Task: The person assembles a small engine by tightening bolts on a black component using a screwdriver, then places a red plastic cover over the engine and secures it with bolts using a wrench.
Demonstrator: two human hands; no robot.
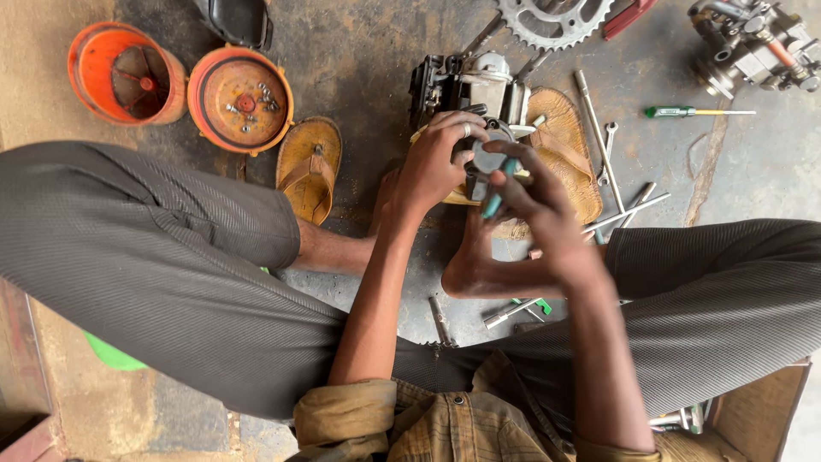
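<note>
A: On stained concrete floor (368,51), between the knees: grey metal engine part (479,85). Left hand (434,162)?
B: Clamped on its round dark cover (489,158).
A: Right hand (534,201)?
B: Closed around a teal-handled screwdriver (498,192), tip at that cover.

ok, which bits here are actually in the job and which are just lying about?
In hand:
- left hand on the round metal part
- right hand holding the teal-handled tool to it
- engine block just behind

Lying about:
- sprocket
- green screwdriver
- long rods
- two orange tubs
- loose sandal
</note>
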